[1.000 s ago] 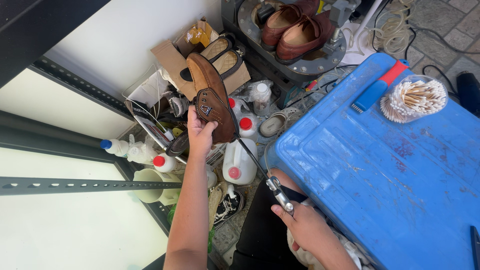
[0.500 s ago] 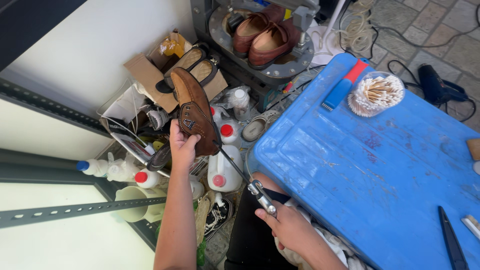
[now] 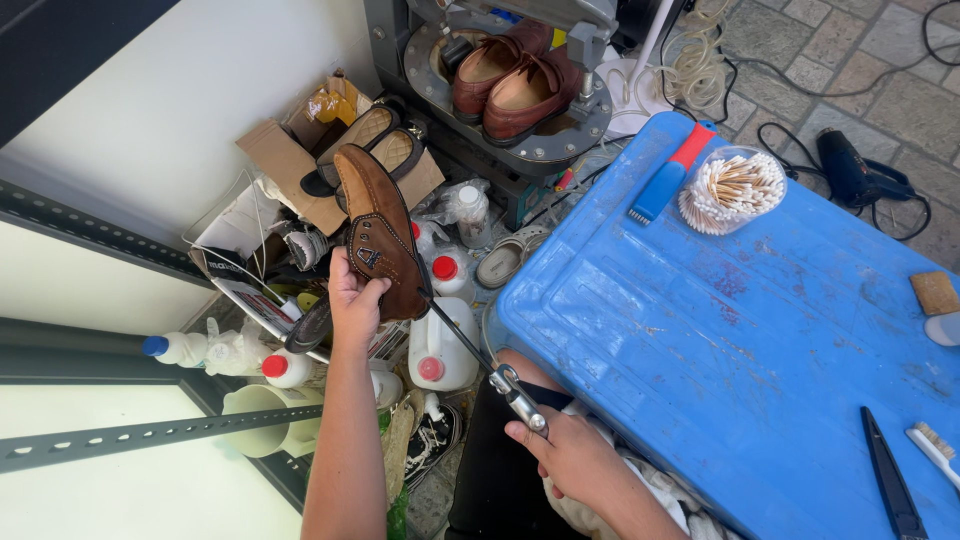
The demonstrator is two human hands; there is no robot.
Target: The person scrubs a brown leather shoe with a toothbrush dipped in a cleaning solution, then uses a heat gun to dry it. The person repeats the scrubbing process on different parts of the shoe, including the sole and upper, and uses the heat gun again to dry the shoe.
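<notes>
Left hand (image 3: 355, 300) is clamped round the heel end of a brown shoe (image 3: 378, 232), sole side up, held out over the clutter. Right hand (image 3: 575, 460) is fisted on the metal handle of a thin awl-like tool (image 3: 478, 352); its dark shaft runs up and away from that hand and meets the shoe at the heel, right beside the left-hand fingers.

Step, as I read it: working the tip into the heel or sole seam. Next move probably needs the shoe held rigid and the tip steered clear of the left thumb, which is close.

Shoe's long axis runs away from the left hand, toe pointing far and slightly left toward the cardboard box (image 3: 290, 170). Blue plastic lid (image 3: 740, 330) sits just right of the right hand.
</notes>
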